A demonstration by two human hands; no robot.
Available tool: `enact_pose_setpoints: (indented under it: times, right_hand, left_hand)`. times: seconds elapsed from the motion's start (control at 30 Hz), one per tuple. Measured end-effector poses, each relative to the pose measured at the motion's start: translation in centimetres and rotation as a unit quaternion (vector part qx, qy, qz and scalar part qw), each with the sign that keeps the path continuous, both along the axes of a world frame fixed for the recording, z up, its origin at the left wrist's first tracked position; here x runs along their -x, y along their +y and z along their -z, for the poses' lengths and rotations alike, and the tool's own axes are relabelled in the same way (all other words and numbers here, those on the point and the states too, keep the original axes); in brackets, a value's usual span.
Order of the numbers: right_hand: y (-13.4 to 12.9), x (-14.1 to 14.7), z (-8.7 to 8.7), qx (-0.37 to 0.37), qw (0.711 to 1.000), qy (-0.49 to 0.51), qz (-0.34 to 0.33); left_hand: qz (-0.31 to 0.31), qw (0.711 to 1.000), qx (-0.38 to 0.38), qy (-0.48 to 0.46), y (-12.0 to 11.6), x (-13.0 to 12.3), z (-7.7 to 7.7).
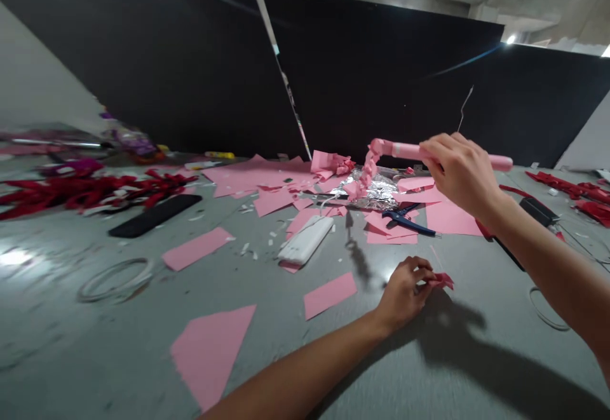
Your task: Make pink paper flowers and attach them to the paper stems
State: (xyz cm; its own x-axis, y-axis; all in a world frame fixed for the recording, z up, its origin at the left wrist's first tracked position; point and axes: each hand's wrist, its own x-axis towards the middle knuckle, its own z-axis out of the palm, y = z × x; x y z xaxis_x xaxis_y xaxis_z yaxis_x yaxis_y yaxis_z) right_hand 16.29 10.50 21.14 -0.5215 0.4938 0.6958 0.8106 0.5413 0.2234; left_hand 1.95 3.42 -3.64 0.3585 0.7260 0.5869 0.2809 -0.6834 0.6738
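My right hand (pixel 460 169) is raised above the table, its fingers wrapped round a smooth pink rod (pixel 410 151) held nearly level. From the rod's left end hangs a crinkled, knobbly pink strip (pixel 370 164); I cannot tell how the two are joined. Low over the tabletop, my left hand (pixel 405 290) pinches a small folded piece of dark pink paper (pixel 443 280). Dark blue pliers (pixel 405 222) lie beyond it on pink paper sheets. A flat pink paper rectangle (pixel 330 295) rests to its left.
A white power bank (pixel 305 241) with a cable sits mid-table, near crumpled foil (pixel 376 191). Red crinkled strips (pixel 90 194) and a black slab (pixel 155 215) occupy the left. Coiled wire (pixel 114 279) lies nearer. A black panel (pixel 381 77) stands behind.
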Motion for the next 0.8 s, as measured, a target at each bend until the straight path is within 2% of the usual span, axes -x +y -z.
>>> enact_pose_setpoints:
  times: [0.17,0.23,0.3,0.43,0.53,0.7,0.8]
  right_hand:
    - [-4.3,-4.6,6.4,0.063,0.996,0.039,-0.043]
    - [-6.2,-6.7,9.0,0.096,0.994,0.037,-0.039]
    - [-8.0,-8.7,11.4,0.121,0.991,0.048,-0.028]
    - [-11.1,-12.1,15.9,0.179,0.982,0.064,-0.012]
    - [-12.7,-13.9,18.5,0.22,0.972,0.081,0.01]
    - [-13.9,-15.8,21.4,0.262,0.959,0.099,0.044]
    - [-14.0,-16.4,22.6,0.26,0.96,0.092,0.044]
  left_hand:
    - [0.032,0.998,-0.032,0.042,-0.4,0.3,-0.3]
    - [0.062,0.995,-0.053,0.049,-0.9,0.4,-0.4]
    - [0.079,0.99,-0.105,0.042,-1.6,0.4,-0.5]
    - [0.075,0.975,-0.206,0.035,-3.2,0.7,-1.3]
    - [0.071,0.97,-0.223,0.063,-4.0,1.8,-2.0]
    - [0.051,0.979,-0.176,0.091,-5.1,4.2,-2.5]
    - [0.06,0.995,-0.029,0.075,-6.4,4.6,-2.5]
